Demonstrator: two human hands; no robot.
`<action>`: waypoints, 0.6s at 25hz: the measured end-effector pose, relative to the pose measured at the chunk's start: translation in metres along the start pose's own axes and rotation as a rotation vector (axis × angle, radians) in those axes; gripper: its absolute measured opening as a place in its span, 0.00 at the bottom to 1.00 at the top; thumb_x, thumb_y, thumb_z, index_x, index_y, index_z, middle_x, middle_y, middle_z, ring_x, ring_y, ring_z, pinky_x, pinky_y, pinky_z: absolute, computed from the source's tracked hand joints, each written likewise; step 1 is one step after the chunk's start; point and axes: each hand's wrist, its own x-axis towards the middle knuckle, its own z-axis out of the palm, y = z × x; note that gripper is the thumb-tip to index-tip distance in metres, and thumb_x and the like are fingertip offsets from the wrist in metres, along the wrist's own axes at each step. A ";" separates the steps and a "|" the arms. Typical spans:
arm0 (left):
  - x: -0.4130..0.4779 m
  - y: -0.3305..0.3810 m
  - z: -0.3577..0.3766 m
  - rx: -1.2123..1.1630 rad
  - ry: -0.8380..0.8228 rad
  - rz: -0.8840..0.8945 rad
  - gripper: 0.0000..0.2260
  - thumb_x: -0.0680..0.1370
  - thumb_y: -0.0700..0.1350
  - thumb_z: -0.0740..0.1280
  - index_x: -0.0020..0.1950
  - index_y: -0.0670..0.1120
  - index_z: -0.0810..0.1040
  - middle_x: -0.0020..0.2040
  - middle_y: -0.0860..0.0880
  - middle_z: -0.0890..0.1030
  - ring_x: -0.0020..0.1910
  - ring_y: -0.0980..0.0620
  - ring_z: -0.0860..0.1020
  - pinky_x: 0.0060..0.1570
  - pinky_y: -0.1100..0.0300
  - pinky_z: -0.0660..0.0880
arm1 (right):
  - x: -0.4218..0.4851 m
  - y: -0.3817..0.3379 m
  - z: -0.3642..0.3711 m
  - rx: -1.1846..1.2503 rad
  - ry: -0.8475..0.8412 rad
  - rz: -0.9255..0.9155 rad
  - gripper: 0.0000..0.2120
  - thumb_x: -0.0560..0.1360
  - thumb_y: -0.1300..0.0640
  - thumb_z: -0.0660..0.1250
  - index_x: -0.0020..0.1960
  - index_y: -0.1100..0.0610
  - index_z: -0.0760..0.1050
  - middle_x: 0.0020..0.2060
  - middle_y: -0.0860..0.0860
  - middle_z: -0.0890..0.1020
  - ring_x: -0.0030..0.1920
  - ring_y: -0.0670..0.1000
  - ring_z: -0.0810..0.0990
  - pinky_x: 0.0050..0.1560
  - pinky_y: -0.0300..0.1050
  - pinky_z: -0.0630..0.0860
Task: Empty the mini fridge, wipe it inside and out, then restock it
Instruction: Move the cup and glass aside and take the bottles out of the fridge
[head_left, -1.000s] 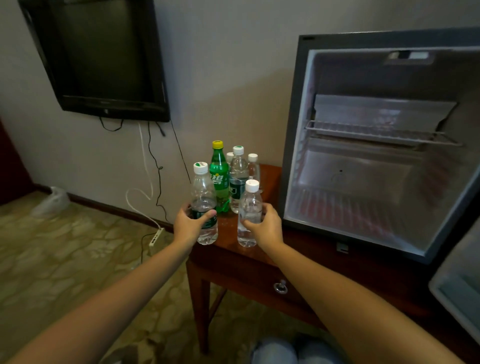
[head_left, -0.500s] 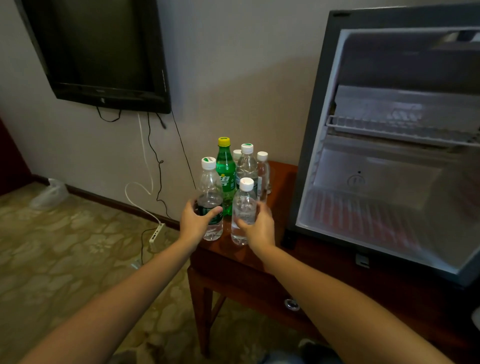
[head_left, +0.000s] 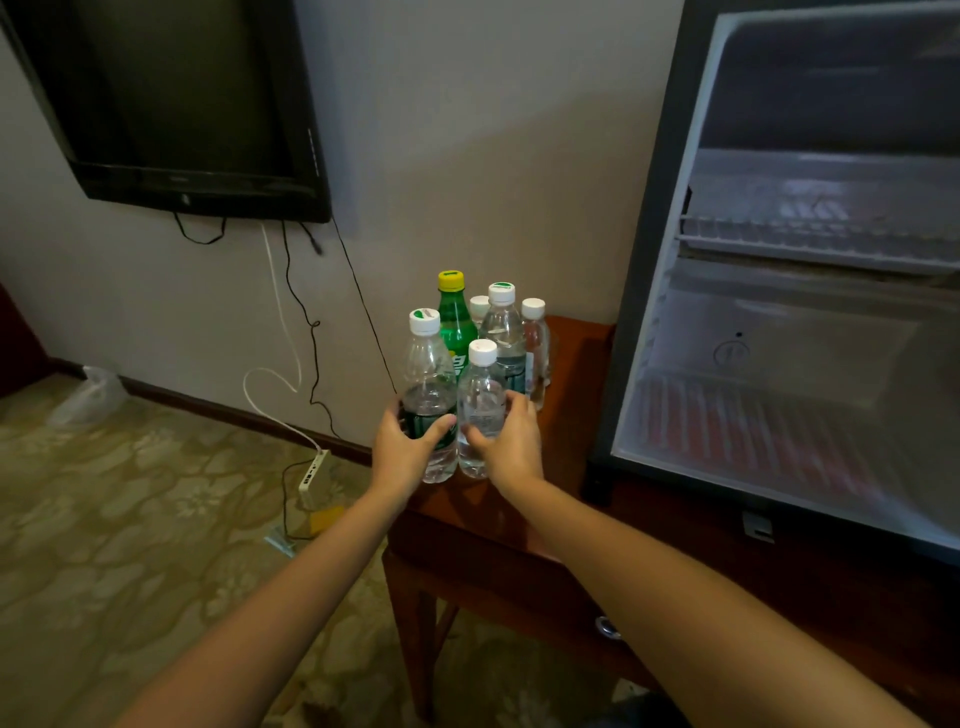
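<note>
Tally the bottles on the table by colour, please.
Clear bottles: 5
Green bottle: 1
Total: 6

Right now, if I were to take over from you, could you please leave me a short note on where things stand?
Left hand: fingers round the tall green-labelled water bottle.
Right hand: fingers round the shorter water bottle.
Both bottles stand at the front of the wooden table, the green soda bottle and three more clear bottles behind them.
Mini fridge: open, the visible inside holds only its wire shelf.
Done: emptying, as far as shown. Wiping: cannot tell. Left: restock.
</note>
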 end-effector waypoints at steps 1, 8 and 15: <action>0.000 -0.001 0.000 0.003 0.006 0.005 0.29 0.69 0.50 0.76 0.66 0.47 0.70 0.60 0.47 0.78 0.58 0.48 0.77 0.56 0.52 0.76 | 0.001 0.000 0.001 -0.008 0.004 -0.003 0.29 0.71 0.55 0.74 0.68 0.57 0.65 0.65 0.52 0.69 0.64 0.51 0.71 0.64 0.43 0.69; -0.001 -0.001 -0.004 0.089 -0.034 0.033 0.32 0.69 0.54 0.75 0.68 0.47 0.68 0.61 0.48 0.77 0.59 0.50 0.76 0.52 0.58 0.74 | 0.001 0.002 0.002 -0.029 -0.033 0.008 0.31 0.73 0.54 0.72 0.70 0.57 0.62 0.68 0.52 0.66 0.66 0.52 0.69 0.66 0.45 0.68; -0.028 0.028 -0.005 0.408 0.162 0.300 0.38 0.69 0.51 0.75 0.73 0.44 0.61 0.69 0.42 0.64 0.69 0.44 0.59 0.68 0.48 0.61 | -0.031 0.022 -0.056 -0.148 -0.164 -0.053 0.27 0.75 0.52 0.69 0.70 0.53 0.65 0.66 0.52 0.73 0.65 0.51 0.73 0.65 0.50 0.71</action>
